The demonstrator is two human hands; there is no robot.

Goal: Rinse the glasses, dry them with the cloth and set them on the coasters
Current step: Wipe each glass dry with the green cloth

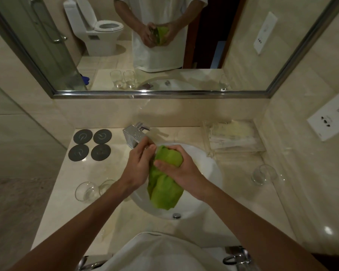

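Observation:
Over the white sink [207, 173], my left hand [138, 165] grips a clear glass [148, 148], mostly hidden by my fingers. My right hand [176, 167] grips the green cloth [164, 188], bunched against the glass, with its loose end hanging down. Two clear glasses [85, 191] [106, 186] stand on the counter to the left of the sink. Another glass [263, 175] stands to the right of it. Several dark round coasters [92, 144], all bare, lie at the back left of the counter.
A chrome tap [134, 135] stands behind the sink, right beyond my hands. A clear tray of packets [233, 136] sits at the back right. The mirror [164, 45] above reflects my hands and the glasses. A wall socket plate [329, 122] is on the right wall.

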